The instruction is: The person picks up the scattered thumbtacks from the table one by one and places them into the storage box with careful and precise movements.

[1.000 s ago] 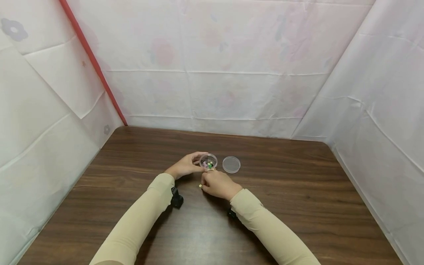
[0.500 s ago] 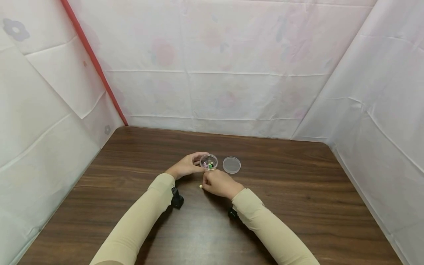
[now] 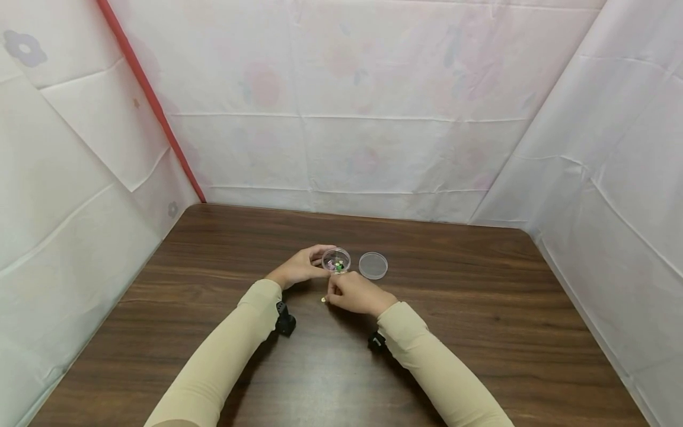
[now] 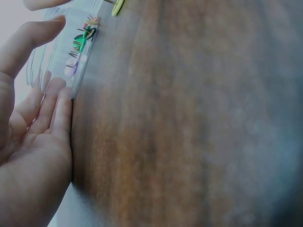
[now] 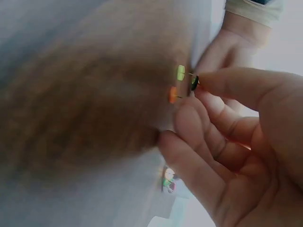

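Note:
My left hand (image 3: pixel 303 267) holds a clear round dish (image 3: pixel 336 250), thumb on the near side and fingers round the far side. Inside lie several small coloured thumbtacks (image 4: pixel 81 43), green, purple and orange among them, prongs showing. Right in front of the dish, my right hand (image 3: pixel 356 295) has its fingers drawn together. The right wrist view shows a small dark green thumbtack (image 5: pixel 194 83) pinched at the thumb's tip. On the table beside those fingertips lie a yellow thumbtack (image 5: pixel 181 73) and an orange thumbtack (image 5: pixel 173 95), pins sticking out; the right hand hides the orange one in the head view.
A clear round lid (image 3: pixel 373 265) lies flat on the brown wooden table (image 3: pixel 480 308), to the right of the dish. White patterned sheets (image 3: pixel 341 148) hang behind the table and on both sides. A black wrist camera (image 3: pixel 285 320) sits at the left cuff.
My right hand's wrist has shifted slightly right and its fingers have drawn in a little near the yellow thumbtack. The left hand and the dish stay in place.

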`<action>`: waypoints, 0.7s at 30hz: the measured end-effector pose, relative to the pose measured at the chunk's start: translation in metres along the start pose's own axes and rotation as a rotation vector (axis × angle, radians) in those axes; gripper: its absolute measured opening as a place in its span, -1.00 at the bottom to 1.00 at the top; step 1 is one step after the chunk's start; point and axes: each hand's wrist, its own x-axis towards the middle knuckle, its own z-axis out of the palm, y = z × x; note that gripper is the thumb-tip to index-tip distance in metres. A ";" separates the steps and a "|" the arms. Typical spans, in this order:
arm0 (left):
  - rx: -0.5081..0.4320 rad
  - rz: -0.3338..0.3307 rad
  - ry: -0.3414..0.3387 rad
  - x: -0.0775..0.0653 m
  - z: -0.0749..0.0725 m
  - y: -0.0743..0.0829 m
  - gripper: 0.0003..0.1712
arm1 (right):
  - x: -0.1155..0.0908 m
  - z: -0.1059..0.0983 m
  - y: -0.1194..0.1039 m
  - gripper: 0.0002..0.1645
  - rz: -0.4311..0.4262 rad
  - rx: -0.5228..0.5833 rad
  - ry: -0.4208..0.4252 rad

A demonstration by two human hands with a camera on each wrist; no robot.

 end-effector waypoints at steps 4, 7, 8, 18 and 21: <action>-0.003 0.000 -0.007 -0.001 0.000 0.001 -0.16 | -0.002 -0.005 0.003 -0.86 -0.003 0.104 -0.020; -0.004 0.004 -0.016 -0.002 0.000 0.002 -0.15 | -0.003 -0.007 0.005 -0.86 -0.002 0.169 -0.025; -0.004 0.001 -0.015 -0.002 0.000 0.002 -0.15 | -0.004 -0.008 0.006 -0.87 -0.003 0.181 -0.017; -0.008 -0.012 -0.017 -0.001 -0.001 0.002 -0.10 | -0.006 -0.025 0.011 -0.88 0.019 0.181 0.199; -0.015 -0.019 -0.011 -0.001 0.000 0.002 -0.10 | -0.006 -0.028 0.012 -0.89 0.046 0.171 0.232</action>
